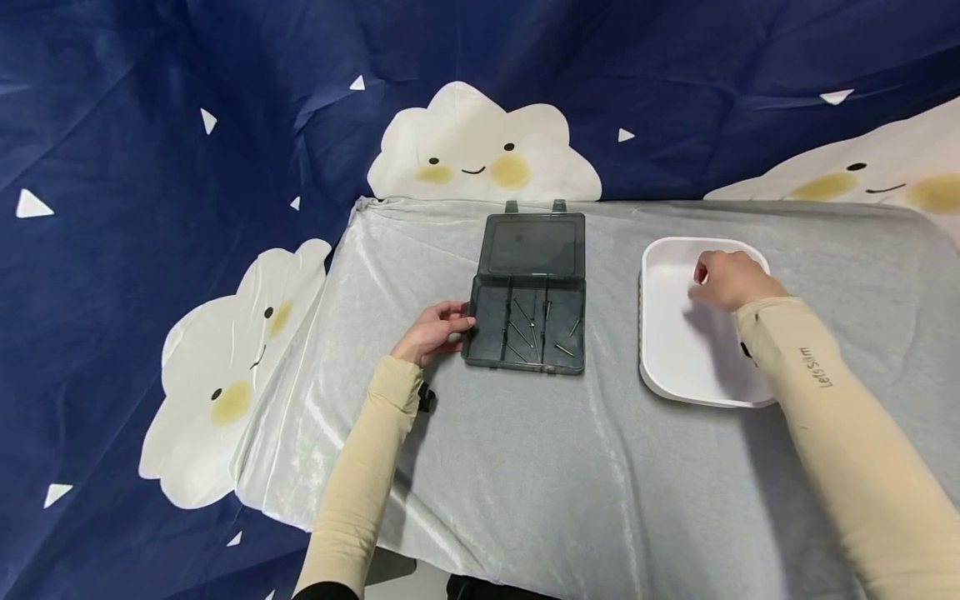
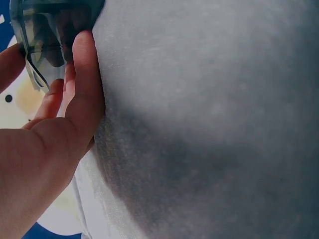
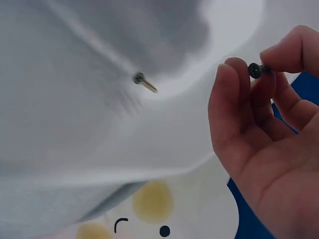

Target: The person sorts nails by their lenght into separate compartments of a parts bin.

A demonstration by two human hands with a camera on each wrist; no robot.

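Note:
My left hand (image 1: 435,332) holds the left edge of a smoky, see-through compartment box (image 1: 491,364). The box's lid (image 1: 531,243) lies folded back, away from me. Several long thin screws (image 1: 519,335) are in its middle compartment, and shorter ones (image 1: 565,350) in the right one. In the left wrist view, my thumb (image 2: 85,55) touches the box's corner. My right hand (image 1: 738,279) is over the white tray (image 1: 660,379), and its thumb and fingers pinch a dark-headed screw (image 3: 255,70). Another screw (image 3: 144,82) is in the tray in the right wrist view.
Grey velvety cloth (image 1: 525,467) covers the table under the box and tray. Dark blue fabric (image 1: 247,50) with smiling white clouds (image 1: 480,142) hangs behind and to the left. The tray has raised walls and stands to the right of the box.

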